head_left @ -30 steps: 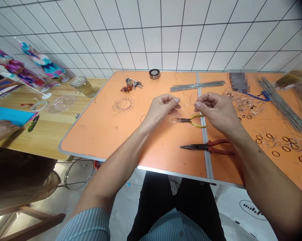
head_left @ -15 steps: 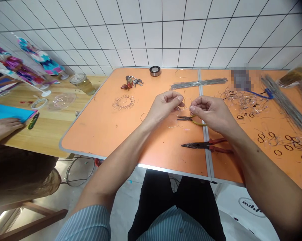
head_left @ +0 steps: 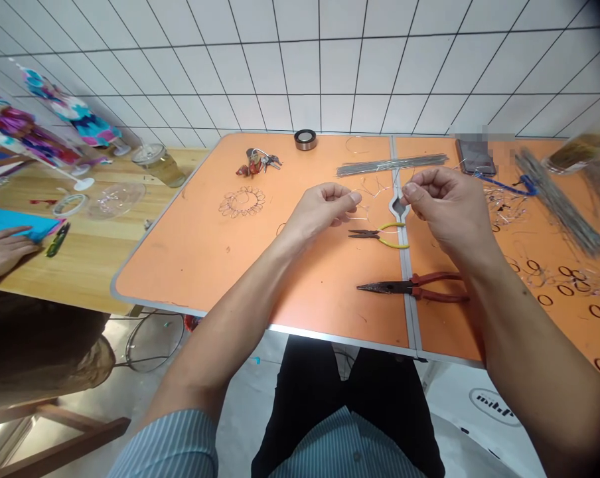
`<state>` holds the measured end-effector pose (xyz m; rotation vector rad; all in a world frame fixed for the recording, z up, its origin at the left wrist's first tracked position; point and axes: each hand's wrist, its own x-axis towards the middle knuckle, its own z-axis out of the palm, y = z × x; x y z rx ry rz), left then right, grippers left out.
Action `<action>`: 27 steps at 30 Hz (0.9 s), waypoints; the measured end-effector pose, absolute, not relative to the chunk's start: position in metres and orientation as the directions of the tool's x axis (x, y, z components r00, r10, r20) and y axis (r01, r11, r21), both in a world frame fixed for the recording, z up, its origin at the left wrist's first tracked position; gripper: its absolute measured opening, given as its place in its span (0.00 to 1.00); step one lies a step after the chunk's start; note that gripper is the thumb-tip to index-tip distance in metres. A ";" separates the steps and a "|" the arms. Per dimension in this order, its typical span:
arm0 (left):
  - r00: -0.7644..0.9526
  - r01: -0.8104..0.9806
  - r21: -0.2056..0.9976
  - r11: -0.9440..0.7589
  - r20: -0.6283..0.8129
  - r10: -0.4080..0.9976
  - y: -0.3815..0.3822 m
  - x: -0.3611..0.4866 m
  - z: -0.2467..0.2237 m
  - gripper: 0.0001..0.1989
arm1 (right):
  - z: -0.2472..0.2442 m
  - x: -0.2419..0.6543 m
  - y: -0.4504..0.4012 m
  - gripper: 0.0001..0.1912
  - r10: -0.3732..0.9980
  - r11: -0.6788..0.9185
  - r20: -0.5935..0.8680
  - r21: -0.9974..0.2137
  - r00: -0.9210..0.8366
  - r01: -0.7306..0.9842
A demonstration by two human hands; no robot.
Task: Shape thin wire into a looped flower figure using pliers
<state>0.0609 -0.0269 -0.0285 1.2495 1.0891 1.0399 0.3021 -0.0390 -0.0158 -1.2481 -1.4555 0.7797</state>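
- Closest to the body on the orange bench (head_left: 300, 299): red-handled pliers (head_left: 412, 287) lying flat, nose aimed left, long axis running roughly side to side. Nobody's touching them.
- Just past those, yellow-handled pliers (head_left: 378, 234), also nose-left. More of them shows than half a second ago, since the right hand isn't covering the handles anymore.
- Right hand (head_left: 447, 206): this is the big change. It's shifted right and a little up, so the gap between the hands is clearly wider. Thumb and forefinger are together, clamped on thin wire (head_left: 378, 192) as far as I can make out, though the bit inside the pinch is super fine.
- Left hand (head_left: 324, 209) has pretty much stayed put. Its thumb and forefinger are together too, looks like pinched on the wire.
- What that means, my read: the wire is being spread or drawn out between the two hands, rather than worked in one tight spot.
- The wire itself sits between the two sets of fingertips, beyond the yellow pliers. Its long axis seems to go left to right, with some bends angling toward the wall. Can't tell which end is which, or exactly how much is held rather than lying behind.
- Farther back: a looped wire ring (head_left: 241, 211) off to the left, then a straight wire bundle (head_left: 374, 168) lying nearly sideways.
- Farthest: a tape roll (head_left: 305, 139) by the wall.
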 end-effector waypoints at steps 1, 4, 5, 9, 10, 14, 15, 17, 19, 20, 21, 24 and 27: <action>0.190 -0.001 0.998 0.057 -0.056 0.980 -0.026 0.061 -0.030 0.14 | -0.016 0.304 -0.038 0.16 0.954 0.260 0.291 -0.923 0.071 0.285; 0.207 -0.012 0.998 0.062 -0.058 0.977 -0.022 0.062 -0.037 0.09 | -0.016 0.306 -0.037 0.17 0.950 0.270 0.301 -0.923 0.078 0.275; 0.216 -0.018 0.998 0.057 -0.052 0.975 -0.020 0.062 -0.039 0.09 | -0.015 0.306 -0.038 0.17 0.951 0.268 0.300 -0.922 0.078 0.278; 0.236 -0.029 0.998 0.047 -0.039 0.971 -0.018 0.061 -0.040 0.07 | -0.013 0.303 -0.041 0.15 0.953 0.258 0.292 -0.922 0.082 0.289; 0.233 -0.032 0.998 0.048 -0.039 0.972 -0.019 0.061 -0.039 0.08 | -0.013 0.302 -0.042 0.15 0.954 0.258 0.290 -0.924 0.077 0.283; 0.212 -0.062 0.998 0.021 -0.008 0.977 -0.020 0.061 -0.037 0.15 | -0.014 0.300 -0.041 0.14 0.957 0.262 0.286 -0.926 0.051 0.272; 0.210 -0.071 0.997 0.008 0.008 0.978 -0.019 0.061 -0.038 0.16 | -0.015 0.299 -0.040 0.14 0.957 0.262 0.286 -0.922 0.046 0.286; 0.213 -0.085 0.996 -0.009 0.027 0.977 -0.019 0.061 -0.038 0.17 | -0.016 0.299 -0.039 0.14 0.956 0.263 0.290 -0.912 0.041 0.316; 0.214 -0.088 0.996 0.000 0.019 0.977 -0.019 0.061 -0.038 0.16 | -0.017 0.299 -0.038 0.12 0.956 0.265 0.292 -0.906 0.031 0.331; 0.211 -0.086 0.996 0.009 0.009 0.977 -0.020 0.061 -0.037 0.15 | -0.018 0.298 -0.038 0.11 0.956 0.269 0.293 -0.905 0.024 0.329; 0.204 -0.084 0.996 0.018 0.000 0.979 -0.020 0.062 -0.036 0.14 | -0.019 0.298 -0.038 0.11 0.956 0.273 0.293 -0.906 0.015 0.323; 0.174 -0.074 0.997 0.017 -0.004 0.985 -0.021 0.062 -0.034 0.13 | -0.020 0.296 -0.038 0.09 0.957 0.281 0.289 -0.911 -0.017 0.303; 0.158 -0.077 0.997 -0.002 0.014 0.987 -0.020 0.062 -0.033 0.12 | -0.020 0.294 -0.039 0.08 0.961 0.272 0.271 -0.911 -0.048 0.311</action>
